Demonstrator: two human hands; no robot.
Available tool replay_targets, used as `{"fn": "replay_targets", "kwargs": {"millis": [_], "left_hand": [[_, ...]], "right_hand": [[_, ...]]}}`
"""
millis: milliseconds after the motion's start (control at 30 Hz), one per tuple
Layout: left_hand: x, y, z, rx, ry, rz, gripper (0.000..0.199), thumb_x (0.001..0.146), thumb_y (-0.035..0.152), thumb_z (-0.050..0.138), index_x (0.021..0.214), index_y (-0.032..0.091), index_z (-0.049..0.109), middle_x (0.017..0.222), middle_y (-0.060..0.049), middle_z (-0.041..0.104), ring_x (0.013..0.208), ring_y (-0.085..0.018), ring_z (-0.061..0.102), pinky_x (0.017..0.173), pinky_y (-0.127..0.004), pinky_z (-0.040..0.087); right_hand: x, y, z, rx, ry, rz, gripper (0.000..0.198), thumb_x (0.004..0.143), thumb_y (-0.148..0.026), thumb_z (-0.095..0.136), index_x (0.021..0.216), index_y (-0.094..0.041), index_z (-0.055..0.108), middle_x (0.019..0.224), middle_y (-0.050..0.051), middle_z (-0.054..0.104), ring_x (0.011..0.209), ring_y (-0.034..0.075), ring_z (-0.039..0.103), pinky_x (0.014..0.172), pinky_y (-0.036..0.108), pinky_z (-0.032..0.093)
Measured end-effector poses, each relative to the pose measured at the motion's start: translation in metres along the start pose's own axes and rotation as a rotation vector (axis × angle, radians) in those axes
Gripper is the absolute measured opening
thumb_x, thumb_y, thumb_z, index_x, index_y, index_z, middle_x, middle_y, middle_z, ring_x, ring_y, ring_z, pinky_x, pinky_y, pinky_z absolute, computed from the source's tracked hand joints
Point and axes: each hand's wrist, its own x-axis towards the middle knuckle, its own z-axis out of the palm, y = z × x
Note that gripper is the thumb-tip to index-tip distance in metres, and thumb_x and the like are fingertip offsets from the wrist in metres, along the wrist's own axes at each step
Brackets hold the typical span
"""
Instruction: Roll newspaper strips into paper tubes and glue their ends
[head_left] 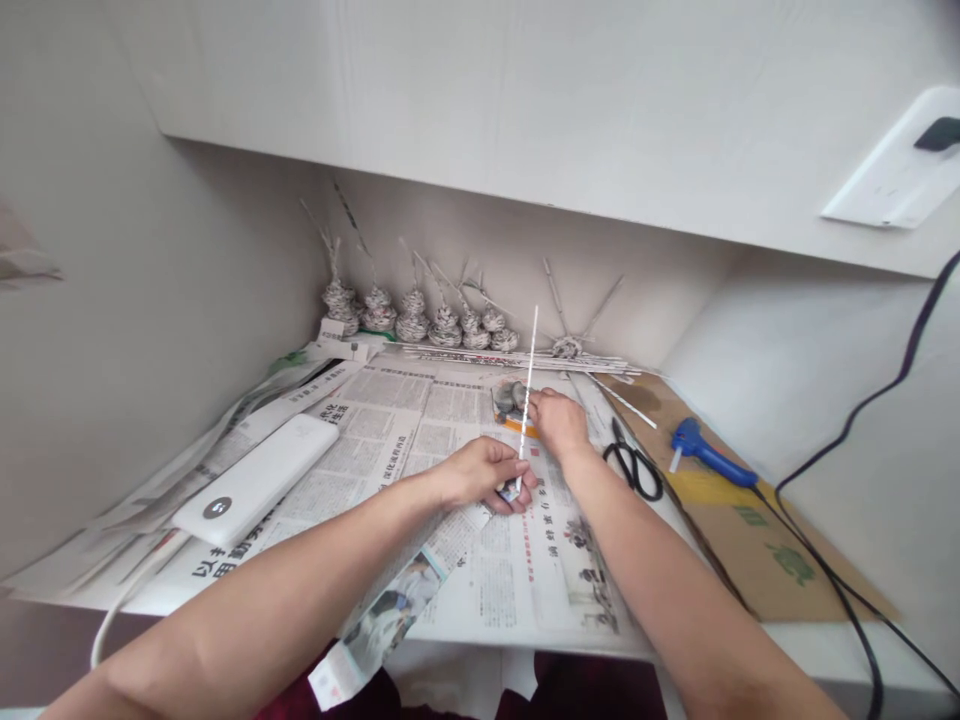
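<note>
My left hand (491,475) pinches the lower end of a thin, speckled white paper stick (529,375), which stands nearly upright. A strip of printed newspaper (401,605) trails from the same hand down over the table's front edge. My right hand (559,422) is just beyond the stick, its fingers curled in at a grey, lumpy, cloth-like thing (510,397) in a small container with an orange edge. Whether those fingertips hold any of it is hidden. Black-handled scissors (634,465) lie to the right of my right forearm.
Newspaper sheets (390,420) cover the table. Several woven paper gourd shapes (412,318) line the back wall, behind a bundle of paper sticks (517,357). A white power bank (259,478) lies left. A blue glue gun (709,455) and its cord rest on cardboard (780,550) at right.
</note>
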Motion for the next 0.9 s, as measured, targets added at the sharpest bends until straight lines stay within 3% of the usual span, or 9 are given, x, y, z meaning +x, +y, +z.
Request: {"fn": "replay_targets", "kwargs": {"millis": [200, 367, 400, 467, 500, 567, 633, 700, 900], "left_hand": [[0.000, 0.001, -0.001, 0.020, 0.006, -0.020, 0.050, 0.070, 0.058, 0.060, 0.086, 0.010, 0.062, 0.075, -0.008, 0.064, 0.067, -0.015, 0.063, 0.057, -0.026, 0.050], [0.000, 0.001, -0.002, 0.008, 0.002, 0.000, 0.049, 0.071, 0.057, 0.059, 0.086, 0.010, 0.061, 0.076, -0.008, 0.064, 0.069, -0.016, 0.063, 0.056, -0.025, 0.049], [0.000, 0.001, -0.002, 0.004, 0.000, 0.007, 0.048, 0.072, 0.056, 0.059, 0.086, 0.010, 0.061, 0.076, -0.009, 0.064, 0.069, -0.016, 0.063, 0.055, -0.024, 0.049], [-0.001, 0.002, -0.002, -0.004, -0.006, 0.020, 0.048, 0.073, 0.056, 0.058, 0.086, 0.010, 0.061, 0.076, -0.009, 0.064, 0.069, -0.016, 0.063, 0.055, -0.024, 0.049], [-0.002, 0.003, -0.002, -0.004, -0.007, 0.025, 0.047, 0.073, 0.055, 0.058, 0.086, 0.010, 0.061, 0.076, -0.009, 0.064, 0.069, -0.016, 0.063, 0.055, -0.025, 0.049], [-0.003, 0.005, -0.002, 0.006, -0.007, 0.024, 0.047, 0.074, 0.055, 0.058, 0.086, 0.010, 0.061, 0.075, -0.009, 0.064, 0.068, -0.016, 0.063, 0.056, -0.025, 0.049], [-0.003, 0.005, -0.002, 0.015, -0.005, 0.023, 0.046, 0.075, 0.054, 0.057, 0.086, 0.010, 0.061, 0.074, -0.008, 0.063, 0.067, -0.016, 0.063, 0.056, -0.026, 0.050], [-0.002, 0.004, -0.003, 0.016, -0.009, 0.028, 0.044, 0.076, 0.052, 0.057, 0.086, 0.010, 0.061, 0.075, -0.008, 0.063, 0.068, -0.016, 0.063, 0.056, -0.026, 0.050], [0.000, -0.001, -0.003, 0.034, -0.012, 0.013, 0.040, 0.077, 0.048, 0.058, 0.087, 0.010, 0.061, 0.080, -0.009, 0.064, 0.070, -0.015, 0.063, 0.057, -0.027, 0.051]], "right_hand": [[-0.001, -0.004, -0.005, 0.033, -0.056, 0.006, 0.033, 0.091, -0.021, 0.034, 0.114, -0.025, 0.057, 0.103, 0.008, 0.063, 0.092, 0.021, 0.059, 0.073, 0.029, 0.041], [-0.007, 0.003, -0.027, 0.121, -0.030, 0.086, 0.054, 0.088, -0.024, 0.039, 0.142, -0.022, 0.029, 0.106, 0.012, 0.064, 0.088, 0.024, 0.061, 0.074, 0.033, 0.043], [-0.010, 0.003, -0.032, 0.187, 0.021, 0.088, 0.052, 0.089, -0.025, 0.037, 0.141, -0.021, 0.032, 0.113, 0.013, 0.062, 0.095, 0.024, 0.059, 0.078, 0.034, 0.042], [-0.019, 0.002, -0.040, 0.535, 0.096, 0.058, 0.043, 0.090, -0.030, 0.039, 0.130, -0.020, 0.050, 0.119, 0.012, 0.059, 0.101, 0.023, 0.055, 0.083, 0.033, 0.041], [-0.024, 0.000, -0.042, 0.765, 0.029, 0.037, 0.040, 0.089, -0.034, 0.040, 0.122, -0.020, 0.057, 0.115, 0.010, 0.061, 0.097, 0.022, 0.056, 0.080, 0.033, 0.043], [-0.033, -0.002, -0.044, 1.194, -0.240, -0.011, 0.040, 0.087, -0.042, 0.045, 0.114, -0.019, 0.063, 0.102, 0.008, 0.065, 0.082, 0.018, 0.059, 0.068, 0.030, 0.044], [-0.040, -0.004, -0.042, 1.469, -0.484, -0.045, 0.043, 0.084, -0.045, 0.051, 0.115, -0.018, 0.063, 0.089, 0.006, 0.066, 0.067, 0.014, 0.058, 0.061, 0.028, 0.043], [-0.042, -0.005, -0.038, 1.598, -0.545, -0.045, 0.040, 0.081, -0.042, 0.056, 0.113, -0.019, 0.064, 0.080, 0.004, 0.064, 0.060, 0.011, 0.054, 0.060, 0.027, 0.041], [-0.038, -0.008, -0.029, 1.629, -0.411, 0.092, 0.025, 0.072, -0.038, 0.068, 0.085, -0.017, 0.073, 0.087, 0.005, 0.067, 0.062, 0.008, 0.048, 0.058, 0.023, 0.036]]}}
